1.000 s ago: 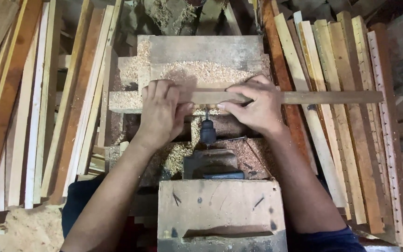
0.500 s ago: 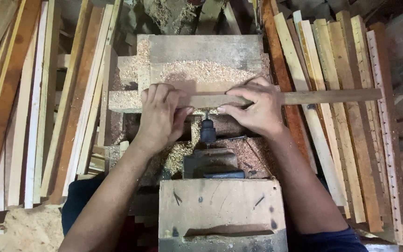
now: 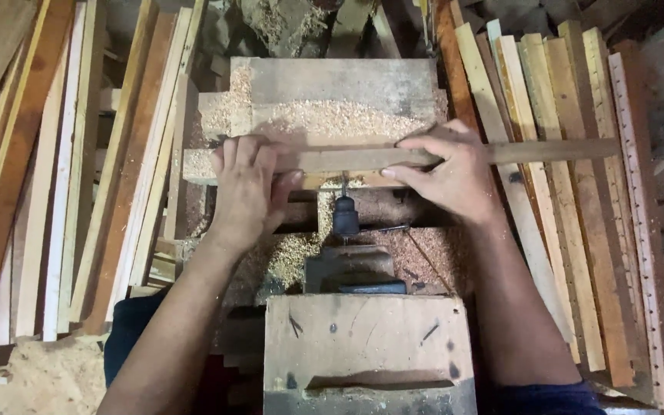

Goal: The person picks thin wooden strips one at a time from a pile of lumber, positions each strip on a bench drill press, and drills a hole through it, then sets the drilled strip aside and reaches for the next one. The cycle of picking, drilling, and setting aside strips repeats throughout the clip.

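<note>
Nearest to me, at six o'clock, sits a worn wooden box (image 3: 369, 350) with a slot cut in its front. Just beyond it is a dark motor housing (image 3: 355, 270), and from that a drill chuck (image 3: 345, 217) points toward twelve o'clock, its bit meeting the near edge of a long wooden strip (image 3: 363, 158). Sawdust (image 3: 295, 257) lies thick around the machine.

The strip lies crosswise, from nine to three o'clock, on a pale wooden block (image 3: 332, 100) heaped with more shavings. The left hand (image 3: 244, 188) lies flat over its left end, fingers together, pressing it down. The right hand (image 3: 443, 173) is curled around the strip just right of the bit, thumb on the near edge and fingertips over the far edge.

The strip looks light, thin and stiff, dry wood with a rough, unslippery face. Being so slender, it would probably flex or split if pushed hard far from the bit, so I'd judge the good hold is where the hands are now, close on either side of the drilling point, with the long free end toward three o'clock left unsupported.

Farther out, at nine and three o'clock, lean stacks of similar slats (image 3: 570, 192), and more boards (image 3: 63, 169) on the left.
</note>
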